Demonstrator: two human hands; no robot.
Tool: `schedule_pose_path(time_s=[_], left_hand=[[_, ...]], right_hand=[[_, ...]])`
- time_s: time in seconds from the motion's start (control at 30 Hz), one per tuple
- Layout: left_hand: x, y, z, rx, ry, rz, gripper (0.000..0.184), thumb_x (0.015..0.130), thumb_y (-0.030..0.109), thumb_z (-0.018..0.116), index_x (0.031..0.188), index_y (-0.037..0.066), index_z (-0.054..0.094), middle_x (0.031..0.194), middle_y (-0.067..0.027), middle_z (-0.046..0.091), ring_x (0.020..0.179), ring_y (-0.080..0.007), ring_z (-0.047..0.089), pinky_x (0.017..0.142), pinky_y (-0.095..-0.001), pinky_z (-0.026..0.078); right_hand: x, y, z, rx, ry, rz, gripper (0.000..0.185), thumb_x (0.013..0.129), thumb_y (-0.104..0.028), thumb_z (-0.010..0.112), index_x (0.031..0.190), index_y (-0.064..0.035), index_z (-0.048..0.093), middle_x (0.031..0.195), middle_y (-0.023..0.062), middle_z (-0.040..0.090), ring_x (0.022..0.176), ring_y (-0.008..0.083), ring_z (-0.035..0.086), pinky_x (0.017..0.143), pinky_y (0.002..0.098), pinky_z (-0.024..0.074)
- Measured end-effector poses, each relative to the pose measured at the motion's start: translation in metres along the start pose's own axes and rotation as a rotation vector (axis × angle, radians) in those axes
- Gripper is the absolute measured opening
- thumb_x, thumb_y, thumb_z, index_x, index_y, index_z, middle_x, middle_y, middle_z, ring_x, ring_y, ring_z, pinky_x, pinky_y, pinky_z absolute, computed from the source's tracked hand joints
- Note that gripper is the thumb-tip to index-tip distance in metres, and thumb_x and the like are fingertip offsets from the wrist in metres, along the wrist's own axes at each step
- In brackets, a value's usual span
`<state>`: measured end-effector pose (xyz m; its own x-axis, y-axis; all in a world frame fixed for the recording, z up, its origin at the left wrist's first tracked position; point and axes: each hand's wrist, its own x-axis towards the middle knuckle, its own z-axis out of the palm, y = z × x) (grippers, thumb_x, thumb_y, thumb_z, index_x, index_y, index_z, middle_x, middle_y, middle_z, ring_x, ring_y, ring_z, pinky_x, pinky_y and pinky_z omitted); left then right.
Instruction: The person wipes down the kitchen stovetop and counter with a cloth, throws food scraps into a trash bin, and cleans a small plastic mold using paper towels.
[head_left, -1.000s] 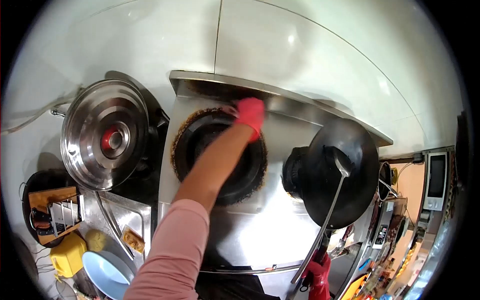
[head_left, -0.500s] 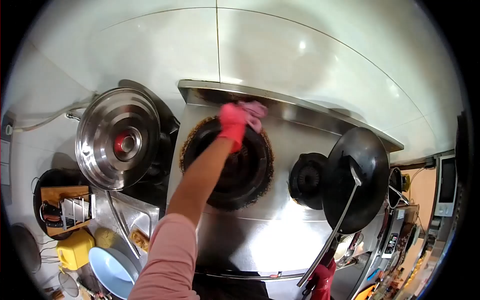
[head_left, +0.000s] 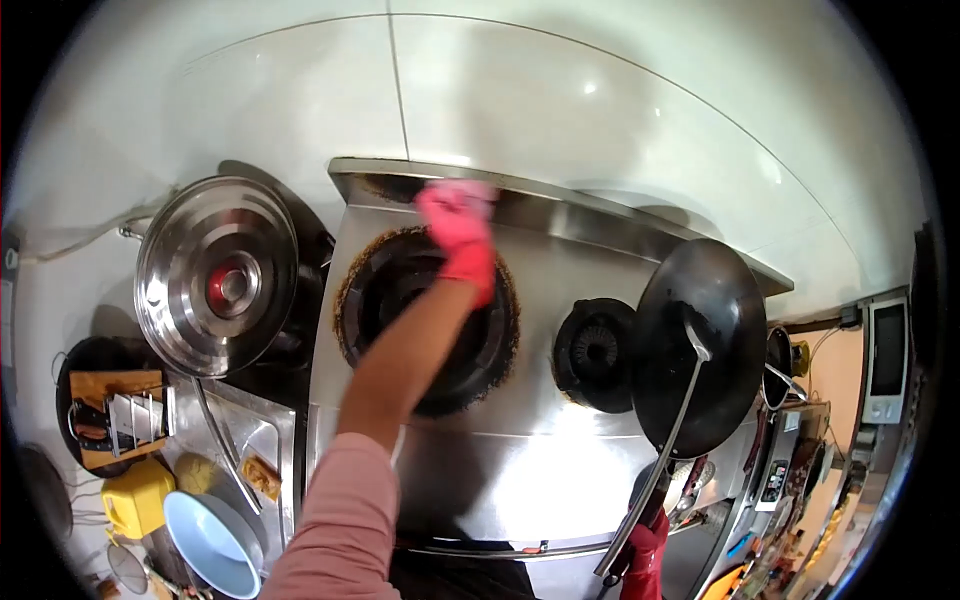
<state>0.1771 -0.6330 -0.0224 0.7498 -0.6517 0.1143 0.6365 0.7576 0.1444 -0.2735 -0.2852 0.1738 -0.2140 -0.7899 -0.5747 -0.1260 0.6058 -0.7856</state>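
Note:
My left hand (head_left: 455, 228), in a pinkish-red glove, is closed on a pink cloth (head_left: 470, 192). It presses the cloth against the stove's raised metal back edge (head_left: 560, 212), behind the large burner (head_left: 430, 385) with its browned, crusted ring. Motion blurs the cloth and fingers. At the lower right, my right hand (head_left: 646, 560), in a red glove, is closed at the handle end of a black wok (head_left: 710, 385), its fingers partly hidden. The wok is tilted beside the smaller burner (head_left: 597, 352). A long-handled metal ladle (head_left: 680, 420) lies across it, its handle passing close to my right hand.
A large steel lid (head_left: 190, 320) covers a pot at the left. Below are a knife rack (head_left: 140, 420), a yellow jug (head_left: 135, 498) and a light blue basin (head_left: 212, 540). The tiled wall (head_left: 540, 90) rises behind the stove. Shelves with a microwave (head_left: 888, 365) stand right.
My left hand and the cloth have moved left and up, from the back of the large burner onto the raised back edge. The whole view has shifted slightly.

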Motion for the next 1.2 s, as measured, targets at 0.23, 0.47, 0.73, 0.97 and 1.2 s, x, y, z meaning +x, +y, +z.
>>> schedule_pose_path(time_s=[0.23,0.47,0.73,0.97,1.2], left_hand=[[-0.1,-0.148,0.018,0.814,0.18,-0.319,0.008,0.095,0.007,0.053,0.101,0.004,0.058,0.088,-0.0104,0.067,0.073,-0.022,0.065,0.063,-0.0341,0.055],[0.054,0.107,-0.024,1.129,0.168,0.146,0.044,0.101,0.026,0.034,0.073,0.005,0.061,0.063,-0.0114,0.059,0.055,-0.0235,0.055,0.057,-0.0356,0.049],[0.069,0.068,-0.047,1.029,0.141,0.701,0.02,0.097,0.011,0.056,0.111,-0.002,0.049,0.103,-0.01,0.06,0.083,-0.0153,0.056,0.07,-0.0273,0.048],[-0.085,-0.12,0.063,-0.148,0.245,-0.097,0.007,0.097,0.014,0.051,0.09,0.012,0.049,0.078,-0.0004,0.049,0.071,-0.0158,0.052,0.069,-0.0314,0.049],[-0.15,-0.115,0.068,0.862,-0.089,-0.619,0.021,0.084,-0.003,0.059,0.104,0.002,0.056,0.093,-0.0162,0.069,0.066,-0.0231,0.062,0.058,-0.0377,0.051]], right_hand=[[0.002,-0.001,-0.006,-0.044,0.013,-0.079,0.06,0.062,-0.022,0.075,0.115,0.0013,0.059,0.083,0.0057,0.063,0.069,0.0176,0.063,0.061,0.0291,0.0511],[0.008,-0.012,-0.006,-0.029,-0.074,-0.032,0.058,0.064,-0.019,0.074,0.115,0.0016,0.057,0.079,0.0071,0.061,0.056,0.0198,0.061,0.047,0.0305,0.0519],[0.025,0.002,-0.019,-0.063,-0.128,-0.065,0.048,0.063,-0.021,0.073,0.104,-0.0014,0.06,0.074,0.0031,0.059,0.059,0.0155,0.06,0.051,0.0279,0.0501],[0.026,0.006,-0.034,-0.005,-0.061,-0.129,0.07,0.06,-0.031,0.08,0.119,0.0003,0.061,0.092,0.0044,0.066,0.078,0.0156,0.064,0.069,0.0272,0.0517],[0.012,-0.01,-0.019,0.025,-0.099,-0.143,0.075,0.061,-0.031,0.082,0.124,0.0001,0.059,0.092,0.0018,0.063,0.078,0.0143,0.062,0.067,0.0264,0.0502]])
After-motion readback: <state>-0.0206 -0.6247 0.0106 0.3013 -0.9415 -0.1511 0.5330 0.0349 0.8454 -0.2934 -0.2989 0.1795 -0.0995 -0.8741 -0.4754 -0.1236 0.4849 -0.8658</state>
